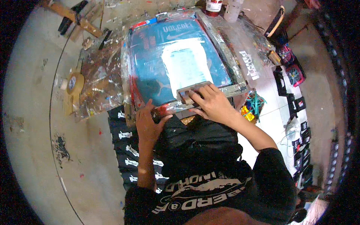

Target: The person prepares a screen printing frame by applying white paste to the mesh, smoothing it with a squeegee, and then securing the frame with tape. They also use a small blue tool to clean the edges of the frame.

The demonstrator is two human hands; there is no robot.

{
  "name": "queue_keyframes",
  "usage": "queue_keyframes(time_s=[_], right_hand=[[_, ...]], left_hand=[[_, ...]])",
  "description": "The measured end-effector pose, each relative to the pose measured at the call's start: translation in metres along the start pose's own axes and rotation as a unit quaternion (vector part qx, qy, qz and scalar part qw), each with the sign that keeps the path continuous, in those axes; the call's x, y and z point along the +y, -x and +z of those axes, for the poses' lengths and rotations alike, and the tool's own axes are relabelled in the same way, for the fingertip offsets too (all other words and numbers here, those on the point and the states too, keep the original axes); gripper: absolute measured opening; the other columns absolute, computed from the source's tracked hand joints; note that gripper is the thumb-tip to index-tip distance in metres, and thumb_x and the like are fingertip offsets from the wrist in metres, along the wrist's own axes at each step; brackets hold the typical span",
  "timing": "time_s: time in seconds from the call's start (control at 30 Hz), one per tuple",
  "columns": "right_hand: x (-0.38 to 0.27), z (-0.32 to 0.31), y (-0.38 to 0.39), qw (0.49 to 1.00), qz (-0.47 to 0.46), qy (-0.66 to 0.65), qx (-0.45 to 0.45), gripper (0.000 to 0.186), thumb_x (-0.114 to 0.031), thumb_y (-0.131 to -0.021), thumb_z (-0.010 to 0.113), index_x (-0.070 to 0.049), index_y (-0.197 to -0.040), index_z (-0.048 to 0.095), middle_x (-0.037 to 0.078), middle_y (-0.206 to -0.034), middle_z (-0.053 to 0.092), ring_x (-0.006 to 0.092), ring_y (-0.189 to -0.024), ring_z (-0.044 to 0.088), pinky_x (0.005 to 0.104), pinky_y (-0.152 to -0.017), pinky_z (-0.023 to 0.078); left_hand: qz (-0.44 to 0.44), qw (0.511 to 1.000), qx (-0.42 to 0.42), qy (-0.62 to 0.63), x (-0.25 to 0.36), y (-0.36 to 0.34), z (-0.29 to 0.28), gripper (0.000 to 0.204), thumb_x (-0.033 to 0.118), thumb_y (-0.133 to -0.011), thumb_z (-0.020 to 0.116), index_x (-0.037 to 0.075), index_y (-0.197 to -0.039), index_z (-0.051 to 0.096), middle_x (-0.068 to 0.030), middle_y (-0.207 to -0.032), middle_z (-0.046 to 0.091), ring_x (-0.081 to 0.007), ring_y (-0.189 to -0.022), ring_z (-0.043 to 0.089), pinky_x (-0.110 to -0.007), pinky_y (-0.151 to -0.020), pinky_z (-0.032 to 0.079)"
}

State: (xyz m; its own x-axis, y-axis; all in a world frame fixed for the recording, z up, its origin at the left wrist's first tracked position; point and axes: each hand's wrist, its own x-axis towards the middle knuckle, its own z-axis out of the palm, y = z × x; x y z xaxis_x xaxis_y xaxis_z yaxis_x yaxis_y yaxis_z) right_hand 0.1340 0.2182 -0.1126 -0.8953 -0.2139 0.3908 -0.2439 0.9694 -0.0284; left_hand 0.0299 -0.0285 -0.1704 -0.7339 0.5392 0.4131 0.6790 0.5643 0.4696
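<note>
A screen-printing frame (pixel 229 67) with paint-stained wooden rails lies before me, its blue mesh (pixel 146 63) carrying a broad patch of white ink (pixel 185 62). My right hand (pixel 210 103) is closed around a squeegee (pixel 183 91) at the near end of the mesh, just below the white patch. The squeegee's lower edge is hidden. At the near left corner, my left hand (pixel 148 122) grips the red-stained frame rail, fingers over the top and thumb along the near side. Whatever lies under the screen is hidden.
The ink-splattered table (pixel 101 71) extends on both sides. A roll of tape (pixel 75 83) sits at its left edge; a jar (pixel 213 6) and a pale container (pixel 233 9) stand at the back. Black pieces with white prints (pixel 125 134) are laid out lower left. Black pieces (pixel 290 101) lie right.
</note>
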Motion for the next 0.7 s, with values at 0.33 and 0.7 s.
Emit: queue_keyframes(time_s=[0.33, 0.7], right_hand=[[0.003, -0.009, -0.011, 0.995, 0.020, -0.093, 0.015, 0.050, -0.034, -0.082, 0.077, -0.002, -0.118, 0.063, 0.016, -0.100, 0.061, 0.0330, -0.095, 0.059, 0.0427, -0.087, 0.045], [0.019, -0.001, 0.005, 0.984, 0.026, -0.174, 0.035, 0.051, -0.031, -0.081, 0.076, -0.004, -0.122, 0.061, 0.015, -0.101, 0.063, 0.0332, -0.095, 0.059, 0.0423, -0.084, 0.046]], left_hand=[[0.032, 0.986, 0.160, -0.044, 0.025, -0.015, -0.045, 0.080, 0.031, -0.074, 0.087, 0.000, -0.138, 0.049, -0.0103, -0.105, 0.064, -0.0306, -0.102, 0.060, -0.045, -0.102, 0.041], [0.108, 0.885, 0.431, 0.141, 0.087, -0.090, -0.053, 0.110, -0.004, -0.084, 0.072, 0.002, -0.157, -0.010, -0.0126, -0.097, 0.066, -0.0170, -0.081, 0.063, -0.033, -0.085, 0.052]])
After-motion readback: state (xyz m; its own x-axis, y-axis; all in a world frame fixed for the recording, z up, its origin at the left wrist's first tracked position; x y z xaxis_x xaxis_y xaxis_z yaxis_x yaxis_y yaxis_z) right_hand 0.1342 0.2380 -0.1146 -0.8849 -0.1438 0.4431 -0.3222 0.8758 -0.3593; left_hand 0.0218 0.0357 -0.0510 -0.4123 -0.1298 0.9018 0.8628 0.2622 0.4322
